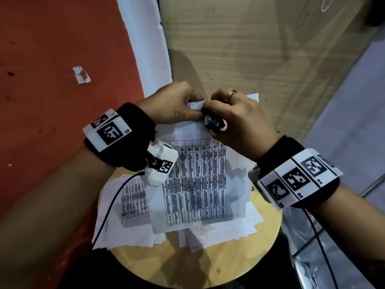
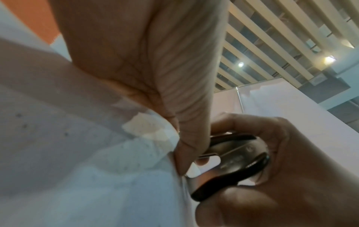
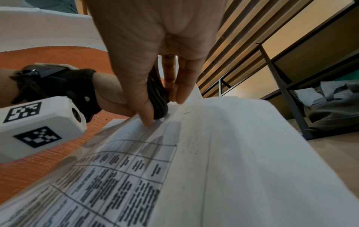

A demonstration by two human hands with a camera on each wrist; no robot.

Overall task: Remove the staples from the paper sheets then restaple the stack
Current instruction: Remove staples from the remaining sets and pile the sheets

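**Head view: staple remover at the top edge of the held sheets**

Head view shows the left hand (image 1: 173,103) pinching the top edge of the stapled paper sheets (image 1: 195,180), lifted off a round wooden worktop (image 1: 208,265). Right hand (image 1: 237,122) is curled round a black staple remover (image 1: 214,123), thumb on one side and fingers on the other, tool nose set against the paper right beside the left thumb.

Left wrist view: metal jaws of the staple remover (image 2: 229,159) meet the paper edge directly under the left thumb. Whether they have bitten a staple I cannot tell; that spot is hidden.

Right wrist view: one short staple (image 3: 187,112) sits in the top margin just right of the tool, apparently still in.

More loose printed sheets (image 1: 133,197) lie fanned under the held set.

Handling judgement:
- Sheets are light, thin, floppy; they sag away from the grip.
- Paper near a staple tears easily, so hold close beside the staple and keep the margin taut.
- Remover is rigid and small; squeeze on its two wings.
- Freed staples are tiny and easily lost among the papers.
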